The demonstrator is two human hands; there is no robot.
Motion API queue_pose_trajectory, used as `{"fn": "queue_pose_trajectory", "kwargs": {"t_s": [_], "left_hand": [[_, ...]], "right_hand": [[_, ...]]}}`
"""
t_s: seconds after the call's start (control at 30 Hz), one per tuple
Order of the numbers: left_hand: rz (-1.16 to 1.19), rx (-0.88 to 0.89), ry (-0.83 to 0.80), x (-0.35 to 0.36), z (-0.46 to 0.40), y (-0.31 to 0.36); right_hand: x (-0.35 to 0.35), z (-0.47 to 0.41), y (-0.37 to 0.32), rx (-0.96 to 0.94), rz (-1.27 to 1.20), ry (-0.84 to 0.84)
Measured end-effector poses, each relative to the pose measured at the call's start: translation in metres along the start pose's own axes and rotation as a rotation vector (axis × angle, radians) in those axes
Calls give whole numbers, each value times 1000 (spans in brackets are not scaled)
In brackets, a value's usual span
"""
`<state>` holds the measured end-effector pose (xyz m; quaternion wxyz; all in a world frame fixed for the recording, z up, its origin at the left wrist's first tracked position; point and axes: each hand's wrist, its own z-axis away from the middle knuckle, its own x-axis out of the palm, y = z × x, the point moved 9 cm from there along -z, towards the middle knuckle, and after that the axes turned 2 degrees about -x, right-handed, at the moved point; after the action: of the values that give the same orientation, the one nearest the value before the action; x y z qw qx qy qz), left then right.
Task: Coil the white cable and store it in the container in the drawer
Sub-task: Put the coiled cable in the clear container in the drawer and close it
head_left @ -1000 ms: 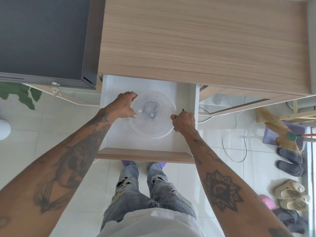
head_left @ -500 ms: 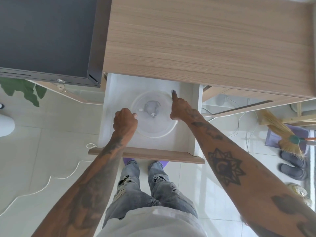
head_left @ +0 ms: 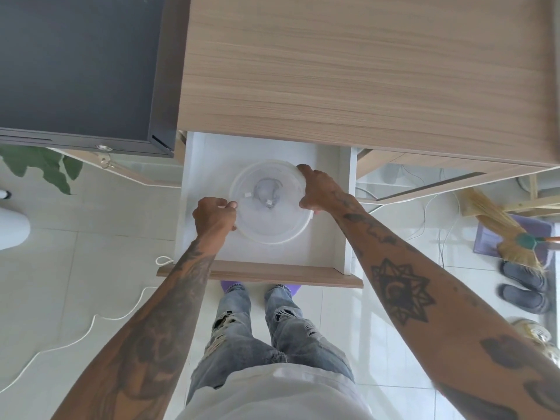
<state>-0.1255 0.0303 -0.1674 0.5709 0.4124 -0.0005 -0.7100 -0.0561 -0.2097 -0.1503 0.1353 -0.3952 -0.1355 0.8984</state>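
A round translucent container (head_left: pixel 269 219) with its lid on sits in the open white drawer (head_left: pixel 330 253) under the wooden desk. Something grey shows dimly through the lid. My left hand (head_left: pixel 213 216) grips the container's left rim, fingers curled. My right hand (head_left: pixel 321 192) holds the right rim, fingers spread along the edge. A white cable (head_left: pixel 91 325) lies uncoiled on the floor tiles at the left, one looped end by the drawer's front left corner.
The wooden desktop (head_left: pixel 363 71) overhangs the drawer's back. A dark cabinet (head_left: pixel 75 65) stands to the left, with a plant (head_left: pixel 45 165) below it. A broom (head_left: pixel 500 234), shoes (head_left: pixel 524 286) and thin wires lie on the floor at the right.
My right hand moved from pointing at the container's far rim to gripping its right rim. My left hand stayed at the left rim. The camera shifted slightly.
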Motion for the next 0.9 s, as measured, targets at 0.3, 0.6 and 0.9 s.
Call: {"fn": "queue_pose_trajectory", "kwargs": {"t_s": [0.3, 0.6, 0.9], "left_hand": [[-664, 723, 106, 28, 74, 36], [-1057, 871, 77, 81, 89, 17], [-1083, 872, 42, 81, 93, 18]], "right_hand": [[3, 2, -3, -9, 52, 7], [3, 5, -4, -30, 71, 24], [3, 12, -6, -8, 42, 42]]}}
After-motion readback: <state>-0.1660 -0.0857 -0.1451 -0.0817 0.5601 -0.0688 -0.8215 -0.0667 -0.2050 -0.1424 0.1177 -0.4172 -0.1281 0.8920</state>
